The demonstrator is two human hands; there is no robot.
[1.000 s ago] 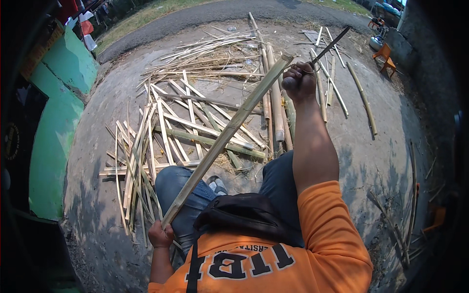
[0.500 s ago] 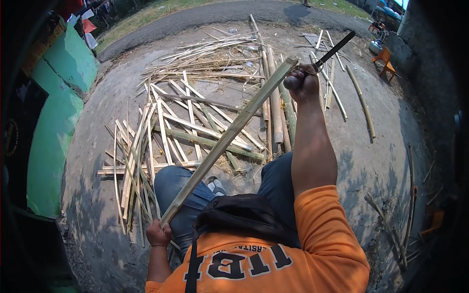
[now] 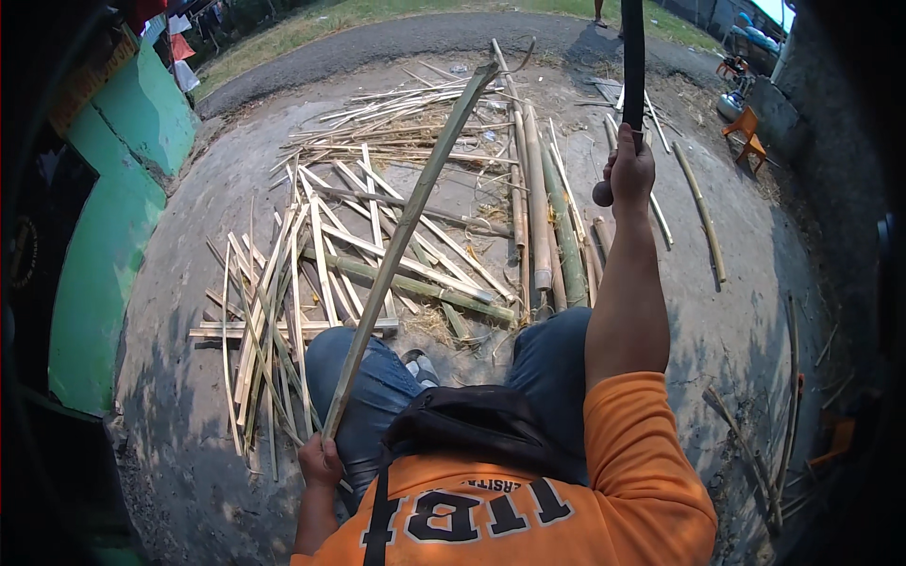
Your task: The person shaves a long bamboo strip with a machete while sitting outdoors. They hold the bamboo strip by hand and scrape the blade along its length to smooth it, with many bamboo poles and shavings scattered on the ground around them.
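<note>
My left hand [image 3: 321, 460] is closed around the lower end of a long split bamboo strip [image 3: 394, 253]. The strip slants up and away from my left knee, its far end raised, and a thin sliver curls off that tip. Raised at the right, my right hand [image 3: 629, 172] grips a machete [image 3: 633, 71] by its round-knobbed handle. Its dark blade points up past the top edge, so the tip is out of sight. Blade and strip are apart. Beyond my knees lies a loose pile of split bamboo strips [image 3: 377, 222].
Whole bamboo poles [image 3: 538, 208] lie lengthwise ahead of my right knee. A single pole [image 3: 699, 217] rests farther right. At the left stands a green wall [image 3: 109, 283]; an orange chair [image 3: 746, 137] is at the far right. Someone's leg [image 3: 598, 11] shows by the road.
My right hand has moved up and right from the strip's far end, swinging the machete upright. The strip's far end has tilted left and away, and a curled sliver now shows there.
</note>
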